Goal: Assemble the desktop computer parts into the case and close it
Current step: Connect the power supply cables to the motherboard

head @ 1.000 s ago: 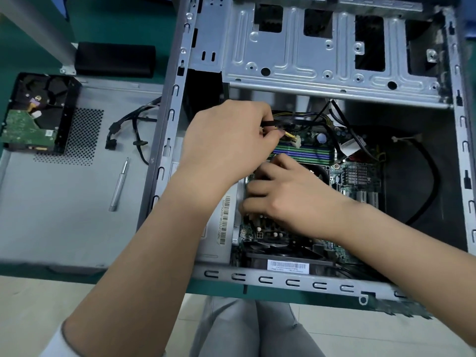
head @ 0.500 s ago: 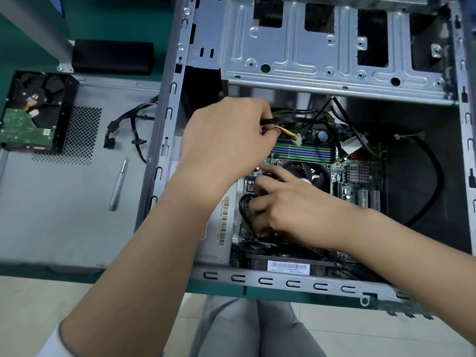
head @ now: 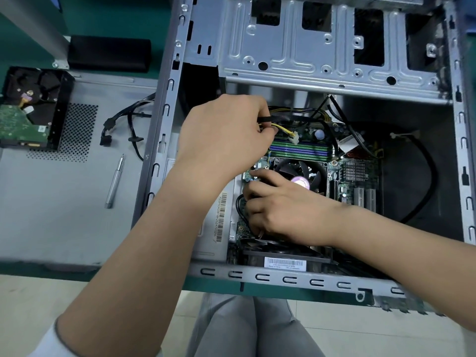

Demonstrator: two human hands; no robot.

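The open grey computer case (head: 288, 279) lies on its side with the motherboard (head: 358, 176) and CPU fan (head: 301, 173) inside. My left hand (head: 224, 135) grips a bundle of black and yellow power cables (head: 282, 128) ending in a white connector (head: 295, 137), held above the memory slots. My right hand (head: 280, 210) reaches to the board's left edge beside the fan, fingers curled round a black cable (head: 240, 207) that loops under them. What the fingertips touch is hidden.
The case's side panel (head: 64, 215) lies to the left with a silver screwdriver (head: 115, 181), a hard drive (head: 28, 109) and loose black cables (head: 128, 127) on it. A black box (head: 108, 52) sits behind. The drive cage (head: 322, 47) spans the case's far end.
My right hand has slid down and left off the fan, which now shows, and a black cable loop has appeared under its fingers. My left hand keeps holding the cable bundle in place.
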